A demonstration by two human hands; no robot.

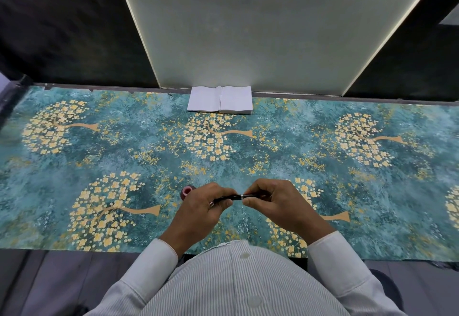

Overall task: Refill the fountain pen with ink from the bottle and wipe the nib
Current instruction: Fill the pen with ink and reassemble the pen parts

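Note:
A slim black fountain pen with a thin metal ring lies level between both hands, just above the table near its front edge. My left hand grips its left half and my right hand grips its right half; the nib is hidden. A small pink-topped ink bottle stands on the table just behind my left hand, mostly hidden by it. A stack of white tissues lies at the far edge of the table, in the middle.
The table wears a teal cloth printed with gold flowering trees. A pale upright panel rises behind the tissues, with dark walls on both sides. My striped white shirt fills the bottom of the view.

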